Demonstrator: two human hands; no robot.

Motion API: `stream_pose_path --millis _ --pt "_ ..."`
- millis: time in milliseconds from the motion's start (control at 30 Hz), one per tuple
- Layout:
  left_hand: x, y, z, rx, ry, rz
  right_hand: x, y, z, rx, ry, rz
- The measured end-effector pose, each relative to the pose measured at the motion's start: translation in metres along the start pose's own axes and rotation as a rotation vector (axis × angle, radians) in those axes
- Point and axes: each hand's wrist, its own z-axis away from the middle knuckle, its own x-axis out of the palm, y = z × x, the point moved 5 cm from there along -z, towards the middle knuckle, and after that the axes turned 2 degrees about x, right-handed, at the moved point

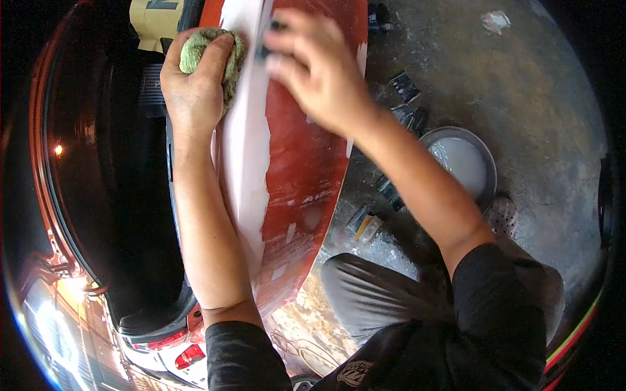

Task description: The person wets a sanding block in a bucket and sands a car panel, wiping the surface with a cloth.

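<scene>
My left hand (195, 85) is closed around a wadded green cloth (207, 51), pressed against the inner edge of a red car body panel (306, 150). A long pale strip of filler or primer (244, 169) runs along the panel's top. My right hand (319, 62), smeared by motion, is on the panel beside that strip, opposite the cloth. Its fingers are bent over a small dark piece, which looks like sandpaper (263, 47); most of it is hidden or blurred.
A round basin of cloudy water (464, 166) stands on the concrete floor at the right. Several dark scraps (405, 86) lie near it. Left of the panel is a dark car opening (111, 195), with a red tail light (190, 356) below. My bent knee (365, 287) is close to the panel.
</scene>
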Motion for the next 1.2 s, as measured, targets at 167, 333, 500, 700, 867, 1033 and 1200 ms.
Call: stream_pose_path --millis 167,333,500,700,867,1033,1200 --pt "-0.001 0.0 -0.002 0.027 -0.012 0.01 -0.004 -0.038 0.041 -0.078 -0.189 -0.105" --pt "0.0 0.0 0.0 0.012 0.003 0.013 0.0 0.025 -0.026 0.03 -0.038 -0.001" --pt "0.0 -0.002 -0.001 0.03 -0.01 0.009 -0.004 -0.042 0.046 0.028 -0.104 -0.048" --pt "0.002 0.004 0.003 -0.023 0.019 0.006 0.0 0.016 -0.029 0.109 0.142 -0.03" --pt "0.0 -0.001 0.001 0.012 -0.009 0.012 -0.003 -0.051 0.046 0.138 0.015 -0.096" --pt "0.001 0.004 0.002 -0.007 0.017 -0.013 0.001 0.02 -0.028 0.181 0.122 -0.031" --pt "0.0 -0.003 -0.002 0.023 -0.012 0.007 -0.001 -0.05 0.045 0.163 0.048 -0.048"
